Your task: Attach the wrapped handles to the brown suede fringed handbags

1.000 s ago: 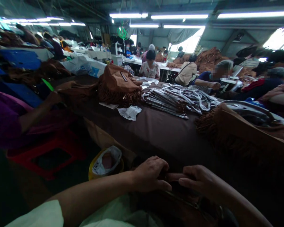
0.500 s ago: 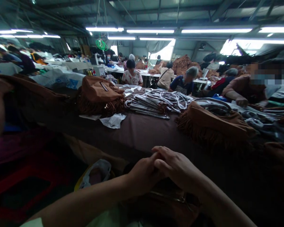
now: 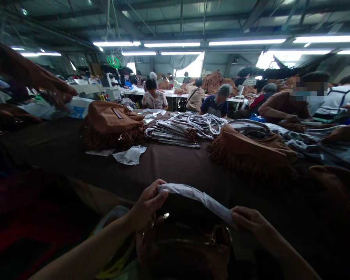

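A brown bag (image 3: 183, 245) with metal rings rests in my lap at the near edge of the brown-covered table (image 3: 169, 163). Its curved handle, wrapped in white plastic (image 3: 198, 198), arches above it. My left hand (image 3: 147, 204) pinches the left end of the wrapped handle. At the right end, my right hand (image 3: 251, 221) grips the same wrapping. Both hands are closed on it.
On the table lie a brown fringed bag (image 3: 113, 124), crumpled white plastic (image 3: 130, 154), a pile of wrapped handles (image 3: 181, 128) and another fringed bag (image 3: 251, 149). Several people work at the right side and at tables farther back. A person's arm holds brown material at far left (image 3: 32, 76).
My hands, clasped together low on the bag before, have spread apart and now hold up the plastic-wrapped handle between them. The view has tilted up and turned slightly right.
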Demonstrator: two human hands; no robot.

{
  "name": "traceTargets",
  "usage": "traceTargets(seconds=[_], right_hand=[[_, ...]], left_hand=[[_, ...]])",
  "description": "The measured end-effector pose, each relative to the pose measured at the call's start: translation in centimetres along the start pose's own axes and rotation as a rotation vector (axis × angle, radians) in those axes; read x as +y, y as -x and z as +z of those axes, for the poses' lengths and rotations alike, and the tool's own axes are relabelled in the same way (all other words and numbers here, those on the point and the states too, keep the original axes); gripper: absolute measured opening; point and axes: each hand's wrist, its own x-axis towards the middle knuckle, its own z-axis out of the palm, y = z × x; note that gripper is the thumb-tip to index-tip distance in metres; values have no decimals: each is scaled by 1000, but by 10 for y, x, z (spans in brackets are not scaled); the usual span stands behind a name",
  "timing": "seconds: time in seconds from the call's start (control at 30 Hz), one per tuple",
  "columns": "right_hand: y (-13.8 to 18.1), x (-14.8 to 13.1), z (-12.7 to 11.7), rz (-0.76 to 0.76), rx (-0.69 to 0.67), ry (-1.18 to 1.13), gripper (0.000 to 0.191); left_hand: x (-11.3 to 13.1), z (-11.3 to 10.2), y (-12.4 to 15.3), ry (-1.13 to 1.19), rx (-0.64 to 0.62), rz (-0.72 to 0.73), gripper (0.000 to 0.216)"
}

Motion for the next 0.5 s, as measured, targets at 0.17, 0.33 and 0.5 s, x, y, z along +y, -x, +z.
traceTargets(seconds=[0.17,0.33,0.5], right_hand=[[8,-17,-4,34,177,-52,49],[13,-46,16,-106,231,78,43],[9,-59,45,-141,472,-41,39]], left_hand=[[70,-46,-18,-484,-285,2,67],[135,-2,-35,-978,-226,258,59],[110,69,-48,-1272,-275,187,44]])
